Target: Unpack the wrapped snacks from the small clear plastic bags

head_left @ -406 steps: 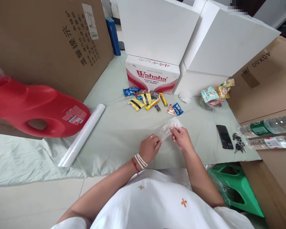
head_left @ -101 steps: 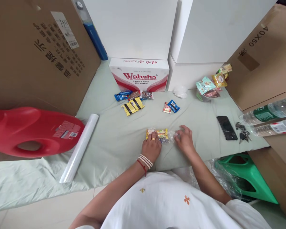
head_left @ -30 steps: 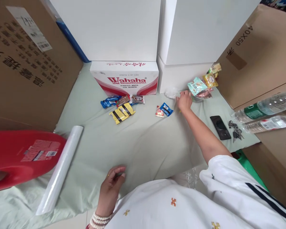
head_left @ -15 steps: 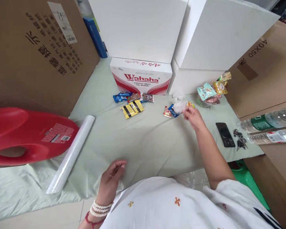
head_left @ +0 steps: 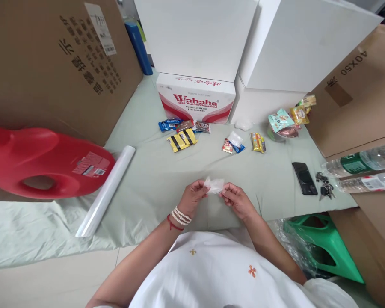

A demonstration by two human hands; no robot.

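Observation:
Between both hands, near the front of the cloth, a small crumpled piece of thin whitish plastic, like a plastic bag (head_left: pixel 214 185), is stretched sideways. My left hand (head_left: pixel 193 198) pinches its left end, and my right hand (head_left: pixel 238 200) pinches the right end. Beyond them lie a red snack packet (head_left: pixel 227 146), a blue packet (head_left: pixel 238 148) and a white piece of plastic (head_left: pixel 235 138) resting partly on the blue one. A yellow snack packet (head_left: pixel 258 142) lies to their right. Another clump of clear plastic (head_left: pixel 243 124) sits at the foot of the white box.
Yellow-and-black packets (head_left: pixel 182 140) lie before the Wahaha carton (head_left: pixel 196 100), with blue and brown packets (head_left: pixel 184 125) behind. A bowl of snacks (head_left: pixel 277 134), phone (head_left: pixel 304 178) and keys (head_left: pixel 325 187) are at right. A white roll (head_left: pixel 107 188) and red jug (head_left: pixel 64 162) stand left.
My right hand has come back from the packets with the plastic bag. My left hand has moved forward and right and now grips its other end. The view has shifted slightly.

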